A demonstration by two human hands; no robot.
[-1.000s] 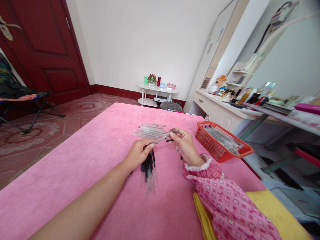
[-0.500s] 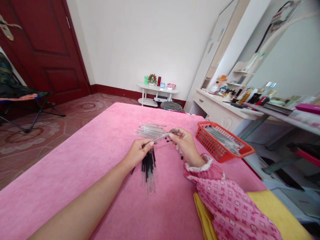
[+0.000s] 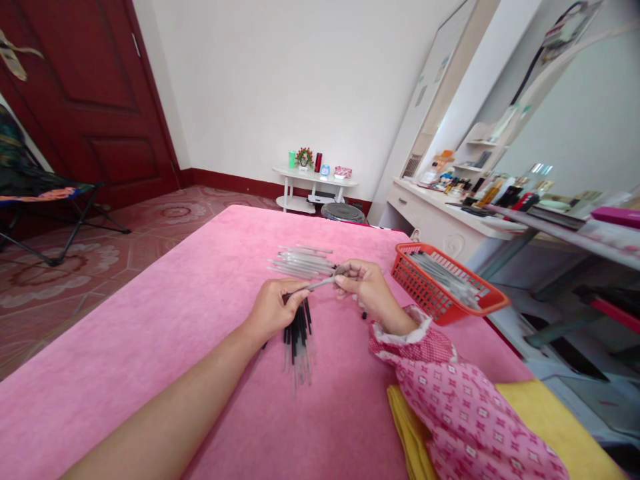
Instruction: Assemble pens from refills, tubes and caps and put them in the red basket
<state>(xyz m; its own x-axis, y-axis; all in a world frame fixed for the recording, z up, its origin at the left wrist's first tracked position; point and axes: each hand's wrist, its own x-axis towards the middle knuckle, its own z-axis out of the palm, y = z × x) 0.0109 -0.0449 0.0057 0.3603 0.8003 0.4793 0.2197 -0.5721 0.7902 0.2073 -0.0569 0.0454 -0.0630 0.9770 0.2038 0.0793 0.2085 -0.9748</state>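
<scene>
Between my two hands runs a thin greyish tube (image 3: 323,285) that looks like a pen refill or slim pen. My left hand (image 3: 277,303) is closed on its left end, thumb over the fingers. My right hand (image 3: 364,283) pinches its right end; the fingertips are partly blurred. Just beyond my hands lies a pile of clear thin tubes (image 3: 300,260), side by side on the pink cloth. Nearer me, partly under my left hand, a bundle of black and clear thin tubes (image 3: 299,333) points toward me. A small black piece (image 3: 365,315) lies below my right hand.
An orange plastic basket (image 3: 425,291) holding many grey tubes stands on the right of the pink-covered table (image 3: 150,333). A folded yellow cloth (image 3: 410,433) lies by my right sleeve. Past the table are a white stand (image 3: 300,175) and a dresser (image 3: 425,207) with bottles.
My right hand has dropped slightly toward me, and the tube between my hands lies flatter. My left hand has shifted only a little. The piles and the basket are unmoved.
</scene>
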